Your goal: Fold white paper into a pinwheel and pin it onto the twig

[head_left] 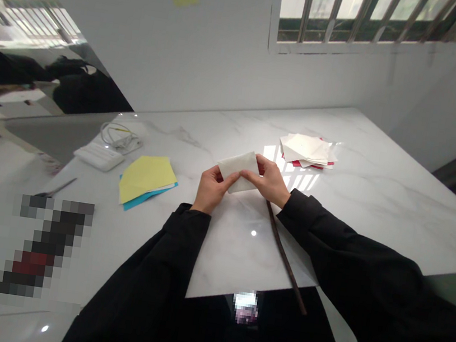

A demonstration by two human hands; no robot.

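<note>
Between both hands is a white folded paper [239, 168], possibly an envelope, held just over the marble-patterned table. My left hand [212, 188] grips its lower left side, thumb on the front face. From the right, my right hand [269, 181] pinches the opposite side, its thumb also across the front near the middle. The fingers behind the paper are partly hidden. Below my right hand a thin dark brown stick [284, 253] runs down past the table's front edge; its upper end is near the right hand.
Yellow and blue paper sheets [148, 179] lie left of my hands. Beyond them are a white box-like item [100, 156] with a cable [120, 136], and scissors [58, 188]. White and red papers [307, 151] are piled at the back right. A wall stands behind the table [377, 197].
</note>
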